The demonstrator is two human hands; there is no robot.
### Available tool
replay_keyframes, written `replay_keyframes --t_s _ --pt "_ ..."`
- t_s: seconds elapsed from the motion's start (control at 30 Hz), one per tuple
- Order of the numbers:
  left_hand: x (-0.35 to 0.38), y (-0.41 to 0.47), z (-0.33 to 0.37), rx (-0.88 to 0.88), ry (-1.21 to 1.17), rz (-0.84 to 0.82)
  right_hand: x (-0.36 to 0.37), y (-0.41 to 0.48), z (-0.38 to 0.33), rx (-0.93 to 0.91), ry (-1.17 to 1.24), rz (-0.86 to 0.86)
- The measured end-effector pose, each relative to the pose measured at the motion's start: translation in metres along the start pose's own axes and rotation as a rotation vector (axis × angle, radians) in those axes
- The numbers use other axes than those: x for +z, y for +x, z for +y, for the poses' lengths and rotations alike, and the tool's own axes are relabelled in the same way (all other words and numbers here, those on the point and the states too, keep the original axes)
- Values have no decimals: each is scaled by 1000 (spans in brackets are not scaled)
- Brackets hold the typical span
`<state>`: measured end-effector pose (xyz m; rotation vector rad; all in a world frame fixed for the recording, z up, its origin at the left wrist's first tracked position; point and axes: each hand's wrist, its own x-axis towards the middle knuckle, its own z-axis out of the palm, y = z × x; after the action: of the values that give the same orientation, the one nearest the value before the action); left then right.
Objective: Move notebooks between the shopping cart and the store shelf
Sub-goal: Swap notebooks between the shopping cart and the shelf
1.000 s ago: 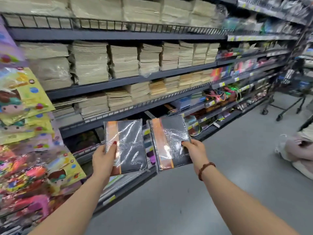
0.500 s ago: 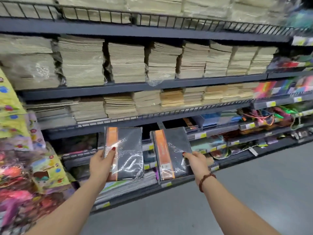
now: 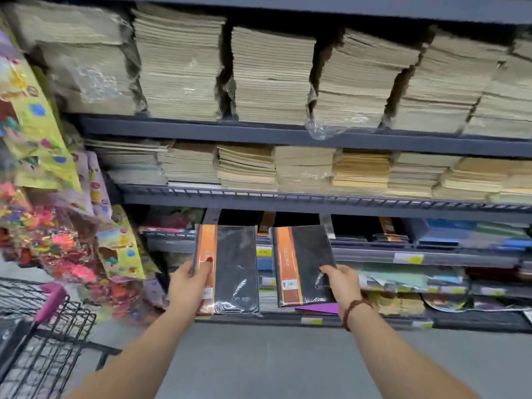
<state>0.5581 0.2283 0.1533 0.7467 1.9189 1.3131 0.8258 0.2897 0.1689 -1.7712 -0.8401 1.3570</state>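
Black, film-wrapped notebooks, one in each hand, held up before the shelf (image 3: 288,203); our left hand (image 3: 188,286) pinches one notebook (image 3: 233,269) by its orange spine, our right hand (image 3: 341,283) grips the other notebook (image 3: 302,263) at its lower corner; they look light, stiff, slippery.

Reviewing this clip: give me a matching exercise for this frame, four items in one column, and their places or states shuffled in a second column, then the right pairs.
Items
1. left hand
2. right hand
3. shopping cart
4. beaded bracelet

Places or states
A. on the right wrist
B. at the lower left, wire frame with a pink handle
C. grips the right-side black notebook at its lower right edge
D. grips the left-side black notebook over its orange band

Pairs: 1-D, 2-C, 3-B, 4-A
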Motion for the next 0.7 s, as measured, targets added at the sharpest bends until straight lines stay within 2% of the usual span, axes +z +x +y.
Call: replay_keyframes --t_s 0.37,0.6,0.7 --pt "47 79 -35 -35 -15 58 60 105 -1 29 -24 6" --pt "72 96 -54 -1 -27 87 79 150 22 10 -26 -78" --pt "79 100 -66 -11 -27 74 78 154 28 -61 -67 -191"
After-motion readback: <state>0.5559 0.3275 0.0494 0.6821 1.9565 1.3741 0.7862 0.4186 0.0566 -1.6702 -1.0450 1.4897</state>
